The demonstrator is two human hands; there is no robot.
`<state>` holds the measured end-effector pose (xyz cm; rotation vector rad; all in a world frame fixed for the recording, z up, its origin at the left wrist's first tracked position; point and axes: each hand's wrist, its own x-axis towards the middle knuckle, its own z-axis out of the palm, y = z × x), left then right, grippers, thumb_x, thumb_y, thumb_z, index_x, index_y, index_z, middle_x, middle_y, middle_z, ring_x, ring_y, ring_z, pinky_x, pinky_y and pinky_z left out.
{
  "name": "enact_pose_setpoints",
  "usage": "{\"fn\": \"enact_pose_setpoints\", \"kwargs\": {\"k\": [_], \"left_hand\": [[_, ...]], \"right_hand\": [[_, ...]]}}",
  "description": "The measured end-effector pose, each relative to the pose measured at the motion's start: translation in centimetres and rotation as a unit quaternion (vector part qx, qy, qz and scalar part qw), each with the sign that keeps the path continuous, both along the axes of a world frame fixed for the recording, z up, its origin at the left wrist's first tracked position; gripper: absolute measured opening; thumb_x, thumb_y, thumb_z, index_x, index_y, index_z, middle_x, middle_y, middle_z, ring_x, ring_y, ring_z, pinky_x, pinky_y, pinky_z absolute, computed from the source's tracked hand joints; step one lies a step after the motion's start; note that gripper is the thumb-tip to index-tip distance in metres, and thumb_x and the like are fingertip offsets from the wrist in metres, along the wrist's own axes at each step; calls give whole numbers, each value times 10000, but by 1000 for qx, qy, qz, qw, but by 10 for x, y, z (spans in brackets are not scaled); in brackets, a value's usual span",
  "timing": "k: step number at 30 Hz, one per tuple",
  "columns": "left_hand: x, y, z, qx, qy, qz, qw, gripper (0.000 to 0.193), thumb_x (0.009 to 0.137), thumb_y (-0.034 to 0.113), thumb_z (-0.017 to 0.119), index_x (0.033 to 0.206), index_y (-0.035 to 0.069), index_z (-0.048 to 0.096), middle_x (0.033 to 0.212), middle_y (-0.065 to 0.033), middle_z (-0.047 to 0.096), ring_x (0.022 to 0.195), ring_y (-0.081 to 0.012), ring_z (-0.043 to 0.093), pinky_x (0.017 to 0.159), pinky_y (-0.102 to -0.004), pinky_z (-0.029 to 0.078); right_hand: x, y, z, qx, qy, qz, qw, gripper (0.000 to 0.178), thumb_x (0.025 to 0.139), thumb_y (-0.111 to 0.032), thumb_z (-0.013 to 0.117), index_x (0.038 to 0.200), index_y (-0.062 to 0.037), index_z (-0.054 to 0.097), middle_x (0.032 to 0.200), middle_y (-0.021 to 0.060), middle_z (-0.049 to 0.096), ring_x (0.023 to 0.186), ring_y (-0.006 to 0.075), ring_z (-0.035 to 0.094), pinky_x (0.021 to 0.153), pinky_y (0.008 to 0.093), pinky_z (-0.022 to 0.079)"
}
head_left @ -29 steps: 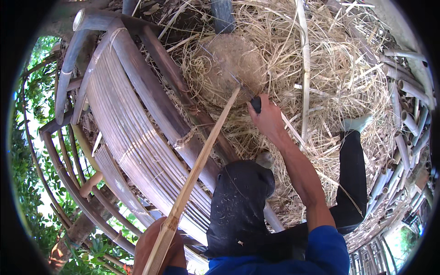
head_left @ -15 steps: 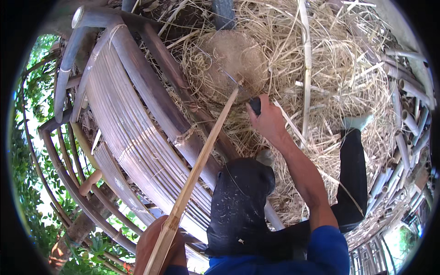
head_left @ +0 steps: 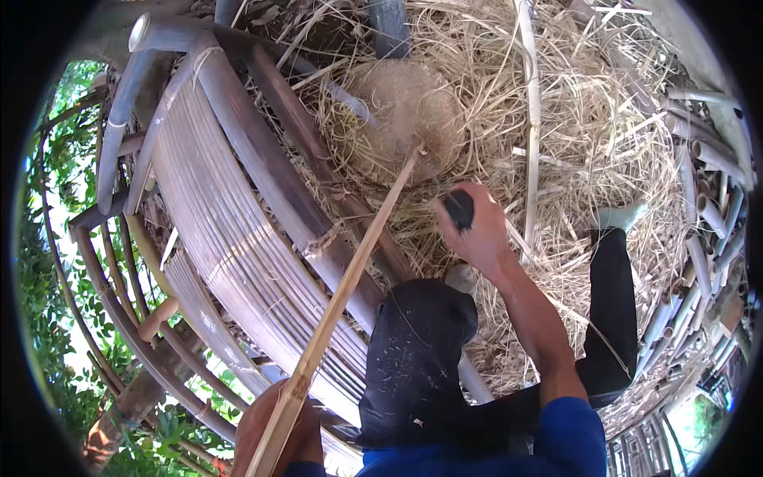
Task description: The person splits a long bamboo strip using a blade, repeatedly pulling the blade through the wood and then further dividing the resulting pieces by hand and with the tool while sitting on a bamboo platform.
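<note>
A long split bamboo strip [head_left: 350,282] slants from the lower left up to a round wooden block [head_left: 397,95], where its pointed far end rests at the block's near edge. My left hand [head_left: 306,437] is closed around the strip's near part; its fingers are mostly hidden. Just to the right of the far end, my right hand [head_left: 486,230] grips a black-handled knife [head_left: 459,209] by the handle. The knife's blade is smeared by motion and reaches toward the strip's tip.
Pale bamboo shavings [head_left: 596,159] cover the ground around the block. A slatted bamboo bench [head_left: 230,215] stands on the left. Another long bamboo piece [head_left: 532,135] lies right of the block. Stacked bamboo poles [head_left: 699,262] line the far right. My black-trousered legs [head_left: 417,350] are below.
My right hand with the knife has moved slightly right and nearer to me, and the handle has turned. The strip's tip has shifted slightly right. My left hand stays in place.
</note>
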<state>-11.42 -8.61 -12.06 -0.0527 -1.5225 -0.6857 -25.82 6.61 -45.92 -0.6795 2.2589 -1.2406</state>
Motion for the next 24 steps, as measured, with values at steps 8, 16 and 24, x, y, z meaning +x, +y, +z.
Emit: {"fn": "enact_pose_setpoints", "kwargs": {"k": [8,16,24], "left_hand": [[-1,4,5,19,5,-4,1000,397,1036,456,428,877,95,479,648,-6,419,529,-121,450,375,-256,378],[25,16,7,71,89,-21,993,407,1025,472,444,886,92,485,654,-16,428,546,-137,457,385,-273,384],[17,32,69,126,35,13,991,367,1032,405,467,1074,43,508,762,-41,433,729,-194,481,493,-292,425]], "right_hand": [[-13,2,-41,149,-79,36,985,412,906,-319,715,1089,-4,523,749,271,657,685,463,673,577,504,519],[0,26,46,-25,53,-1,998,340,873,-125,729,1150,-24,560,814,215,615,698,415,627,617,466,502],[42,68,149,-31,66,34,997,292,905,-152,689,1136,-14,575,856,245,628,804,460,642,682,492,502]]}}
